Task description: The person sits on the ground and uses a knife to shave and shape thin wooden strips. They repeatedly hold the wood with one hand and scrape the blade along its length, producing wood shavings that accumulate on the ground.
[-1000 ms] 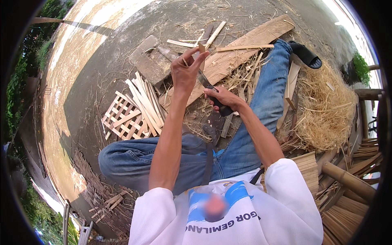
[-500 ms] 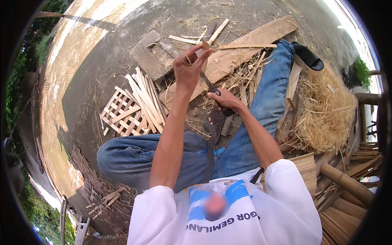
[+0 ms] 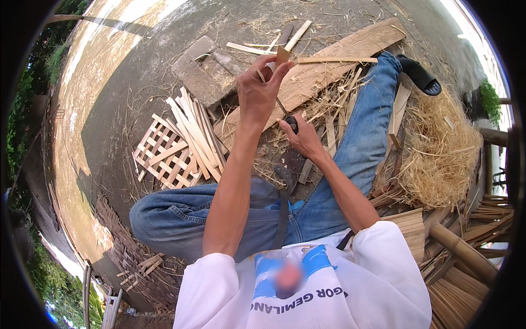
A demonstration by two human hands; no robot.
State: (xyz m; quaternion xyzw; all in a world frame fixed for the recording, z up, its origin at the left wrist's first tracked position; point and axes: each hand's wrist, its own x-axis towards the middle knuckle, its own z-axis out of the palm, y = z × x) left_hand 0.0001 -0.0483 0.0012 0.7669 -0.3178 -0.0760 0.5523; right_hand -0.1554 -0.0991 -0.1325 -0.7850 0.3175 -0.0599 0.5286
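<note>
My left hand [image 3: 256, 96] is raised over the ground in front of me, its fingers closed round a flat wooden strip [image 3: 282, 55] whose end stands up past the fingertips. Below it and to the right, my right hand [image 3: 307, 140] grips a knife by its black handle [image 3: 292, 124]. The thin blade [image 3: 281, 106] points up toward the left hand, and its far part is hidden behind that hand. I cannot tell whether the blade touches the strip.
A long wooden plank [image 3: 378, 39] lies slantwise beyond my hands, beside a stone block [image 3: 192, 71]. To the left are a woven lattice [image 3: 158, 143] and a stack of pale strips [image 3: 189, 129]. A shavings heap [image 3: 438, 159] lies right of my outstretched leg [image 3: 359, 131].
The wooden strip has turned, so its end looks broader. My right hand and the knife have rotated, and the handle now points more toward me. My left hand has shifted slightly right.
</note>
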